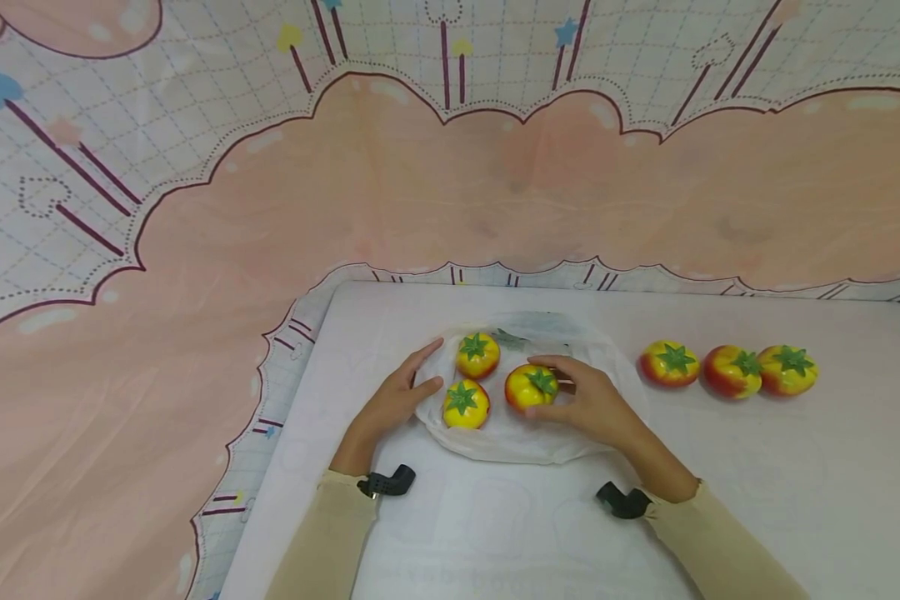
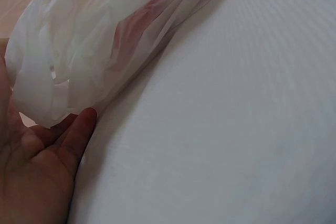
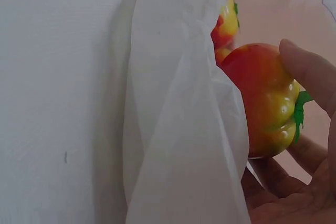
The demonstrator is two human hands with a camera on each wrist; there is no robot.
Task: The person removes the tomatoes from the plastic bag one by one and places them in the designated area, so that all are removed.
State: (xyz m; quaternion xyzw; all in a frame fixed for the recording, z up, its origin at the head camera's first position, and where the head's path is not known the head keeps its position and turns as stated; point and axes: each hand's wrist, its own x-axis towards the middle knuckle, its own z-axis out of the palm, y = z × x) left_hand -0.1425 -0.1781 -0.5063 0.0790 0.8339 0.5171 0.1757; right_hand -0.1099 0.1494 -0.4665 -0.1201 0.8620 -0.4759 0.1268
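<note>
My right hand grips a glossy red-and-yellow toy tomato with a green star-shaped leaf, thumb on one side and fingers on the other. In the right wrist view this tomato shows beyond the rim of a thin white plastic bag. Two more toy tomatoes, one farther back and one nearer, sit on the left part of the bag. At the bag's left edge rests my left hand, thumb and index finger spread apart, fingertips touching the plastic.
Three similar toy tomatoes stand in a row at the right: one slightly apart, then two close together, a middle one and an end one. The white table meets a peach patterned cloth behind it.
</note>
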